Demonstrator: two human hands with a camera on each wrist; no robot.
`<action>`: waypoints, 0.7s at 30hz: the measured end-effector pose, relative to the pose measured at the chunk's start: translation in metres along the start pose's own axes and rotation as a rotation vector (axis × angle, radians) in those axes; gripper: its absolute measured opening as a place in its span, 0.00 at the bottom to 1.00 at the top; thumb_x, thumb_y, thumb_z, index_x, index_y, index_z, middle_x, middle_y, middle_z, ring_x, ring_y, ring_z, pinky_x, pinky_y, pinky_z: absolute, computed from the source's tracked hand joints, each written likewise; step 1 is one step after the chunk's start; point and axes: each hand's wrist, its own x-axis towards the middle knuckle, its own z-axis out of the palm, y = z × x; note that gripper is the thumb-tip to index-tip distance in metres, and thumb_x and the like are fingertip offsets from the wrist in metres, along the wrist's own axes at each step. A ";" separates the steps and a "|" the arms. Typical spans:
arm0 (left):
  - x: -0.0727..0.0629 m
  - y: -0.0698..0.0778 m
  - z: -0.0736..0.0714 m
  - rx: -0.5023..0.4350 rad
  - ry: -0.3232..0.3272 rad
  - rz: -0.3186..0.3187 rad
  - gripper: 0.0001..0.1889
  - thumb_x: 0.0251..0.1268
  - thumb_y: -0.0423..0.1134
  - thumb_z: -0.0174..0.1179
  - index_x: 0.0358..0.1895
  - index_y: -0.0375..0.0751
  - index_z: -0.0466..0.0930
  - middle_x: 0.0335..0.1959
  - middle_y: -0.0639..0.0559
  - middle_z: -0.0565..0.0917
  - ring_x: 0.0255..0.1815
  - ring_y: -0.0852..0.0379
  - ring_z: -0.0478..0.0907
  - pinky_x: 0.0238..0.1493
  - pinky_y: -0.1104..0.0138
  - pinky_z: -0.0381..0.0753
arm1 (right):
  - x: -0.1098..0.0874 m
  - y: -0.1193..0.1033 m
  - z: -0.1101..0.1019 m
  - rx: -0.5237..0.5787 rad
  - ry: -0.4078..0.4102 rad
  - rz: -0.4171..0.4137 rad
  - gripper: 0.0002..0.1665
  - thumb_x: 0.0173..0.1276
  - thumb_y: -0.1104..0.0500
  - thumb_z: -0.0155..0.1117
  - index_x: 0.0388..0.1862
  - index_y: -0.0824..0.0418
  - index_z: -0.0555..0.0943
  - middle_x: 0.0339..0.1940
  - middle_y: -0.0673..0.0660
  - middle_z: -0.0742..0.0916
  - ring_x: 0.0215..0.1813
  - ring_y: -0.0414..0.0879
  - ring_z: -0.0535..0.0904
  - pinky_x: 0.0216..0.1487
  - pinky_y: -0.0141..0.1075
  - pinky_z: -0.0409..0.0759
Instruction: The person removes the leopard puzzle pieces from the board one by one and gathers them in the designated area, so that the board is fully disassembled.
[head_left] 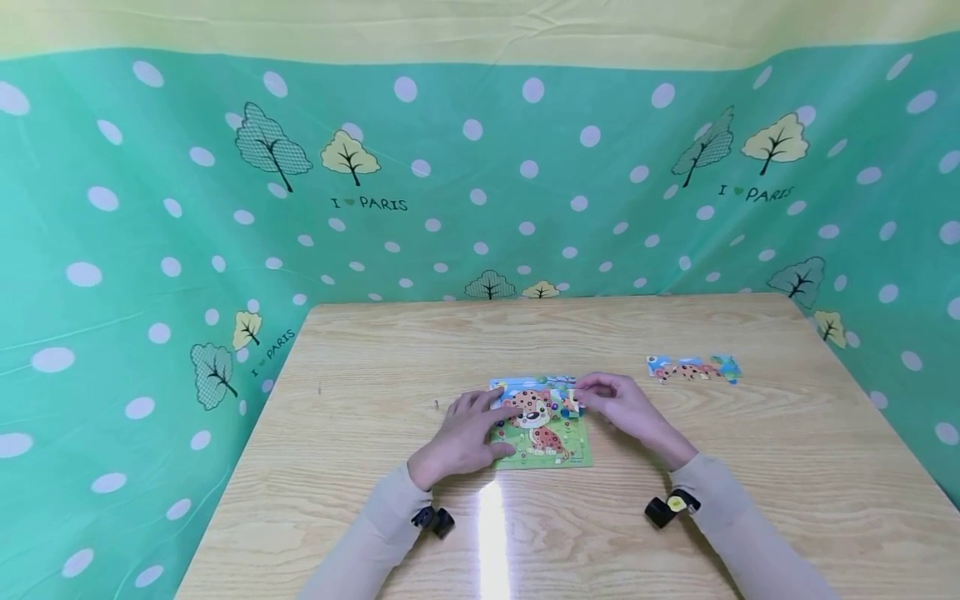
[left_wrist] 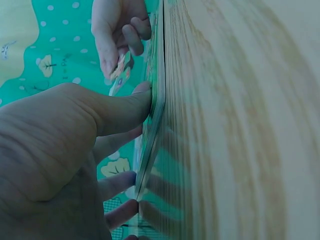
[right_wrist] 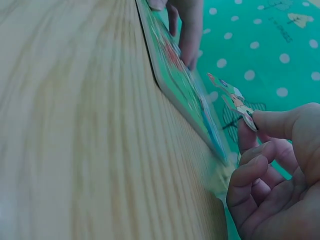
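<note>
A flat jigsaw board (head_left: 536,458) with a spotted leopard cub on green grass and blue sky lies on the table. My left hand (head_left: 467,433) rests at its left side with fingers spread; in the left wrist view the thumb (left_wrist: 125,110) lies on the board near its edge. Above the board's upper right part, my right hand (head_left: 626,408) pinches a jigsaw piece (right_wrist: 241,106) between thumb and forefinger. That piece is tilted and raised off the board, while the other fingers of this hand curl loosely below.
Joined jigsaw pieces with a spotted pattern (head_left: 686,371) lie in a strip at the right back of the wooden table (head_left: 360,358). A green dotted curtain (head_left: 480,167) hangs round the back and sides. A tiny dark speck (head_left: 437,405) lies left of the board.
</note>
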 end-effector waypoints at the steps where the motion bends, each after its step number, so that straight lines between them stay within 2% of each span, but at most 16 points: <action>1: 0.000 0.000 0.000 0.000 -0.001 0.000 0.31 0.73 0.51 0.68 0.77 0.55 0.74 0.87 0.42 0.59 0.85 0.32 0.55 0.83 0.32 0.50 | -0.001 0.001 -0.003 0.000 0.007 0.005 0.21 0.78 0.50 0.68 0.61 0.62 0.84 0.46 0.58 0.91 0.26 0.41 0.73 0.24 0.31 0.74; 11: 0.001 -0.001 0.001 0.006 -0.008 0.004 0.31 0.74 0.52 0.67 0.78 0.56 0.74 0.87 0.42 0.59 0.85 0.32 0.54 0.83 0.33 0.51 | -0.009 0.009 -0.023 -0.011 0.048 0.034 0.23 0.80 0.49 0.66 0.63 0.63 0.83 0.40 0.57 0.88 0.24 0.40 0.71 0.24 0.32 0.73; 18: 0.001 -0.001 0.000 -0.002 -0.004 0.006 0.31 0.74 0.51 0.67 0.77 0.54 0.75 0.87 0.42 0.59 0.84 0.32 0.55 0.83 0.33 0.51 | -0.013 0.014 -0.035 -0.011 0.057 0.040 0.25 0.80 0.49 0.65 0.66 0.64 0.82 0.40 0.55 0.87 0.23 0.40 0.70 0.24 0.34 0.72; 21: 0.000 -0.001 0.000 -0.007 -0.006 0.004 0.31 0.74 0.51 0.67 0.77 0.54 0.74 0.87 0.42 0.59 0.85 0.32 0.54 0.83 0.32 0.51 | -0.015 0.016 -0.042 -0.012 0.050 0.032 0.24 0.81 0.51 0.65 0.66 0.66 0.81 0.35 0.55 0.84 0.23 0.40 0.70 0.24 0.34 0.73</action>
